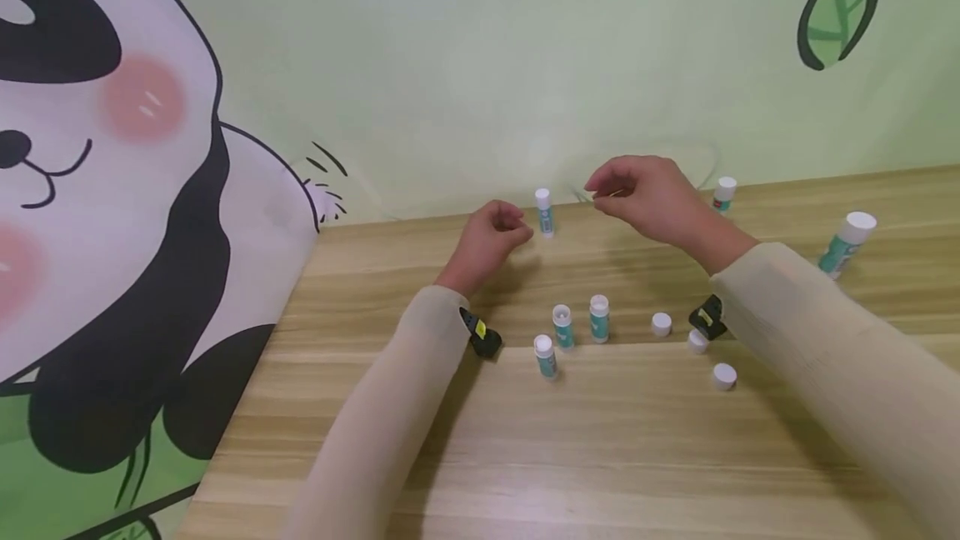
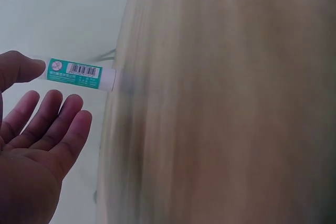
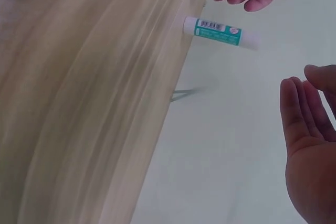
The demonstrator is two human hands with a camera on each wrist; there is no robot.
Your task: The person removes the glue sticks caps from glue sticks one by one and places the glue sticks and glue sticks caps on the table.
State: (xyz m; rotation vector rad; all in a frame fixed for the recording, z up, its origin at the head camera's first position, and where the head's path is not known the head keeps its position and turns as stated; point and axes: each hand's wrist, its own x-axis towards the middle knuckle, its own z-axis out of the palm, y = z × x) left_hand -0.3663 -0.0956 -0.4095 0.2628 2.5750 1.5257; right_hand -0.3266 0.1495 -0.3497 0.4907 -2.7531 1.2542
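A capped glue stick [image 1: 545, 215] with a teal label and white cap stands upright by the wall. My left hand [image 1: 491, 240] is just left of it, fingers relaxed and holding nothing; in the left wrist view the thumb [image 2: 23, 69] overlaps its cap end. To the right of the glue stick, my right hand [image 1: 645, 198] hovers higher, bent fingers and thumb near each other with nothing between them. In the right wrist view the glue stick [image 3: 218, 31] lies between the two hands.
Nearer me stand three short glue sticks [image 1: 563, 332] without their tall caps. Three loose white caps [image 1: 661, 324] lie right of them, near my right wrist. A small capped glue stick [image 1: 723, 194] and a larger one [image 1: 847, 244] stand far right. A painted wall [image 1: 450, 90] borders the wooden table [image 1: 525, 457].
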